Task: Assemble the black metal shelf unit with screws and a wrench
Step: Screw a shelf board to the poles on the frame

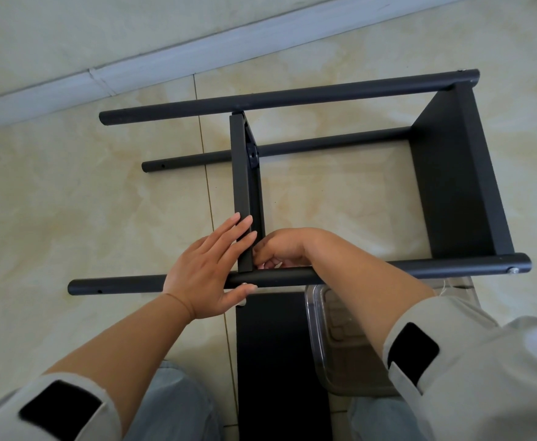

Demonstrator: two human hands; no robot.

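Observation:
The black shelf unit lies on its side on the tiled floor, with an end panel (pixel 457 173) fixed between the far pole (pixel 292 97) and the near pole (pixel 419 268). A narrow middle shelf panel (pixel 243 173) stands between these poles. My left hand (pixel 203 272) lies over the near pole with the thumb under it and the fingers flat against the middle panel. My right hand (pixel 286 246) is curled at the joint where that panel meets the near pole. Its fingertips are bunched together, and whatever they pinch is hidden. No wrench is in view.
A third pole (pixel 324 143) runs along the floor inside the frame. A loose black panel (pixel 276 361) lies between my knees, beside a clear plastic box (pixel 333 345). A screw head (pixel 513 270) shows at the near pole's right end. A white baseboard (pixel 197 52) runs behind.

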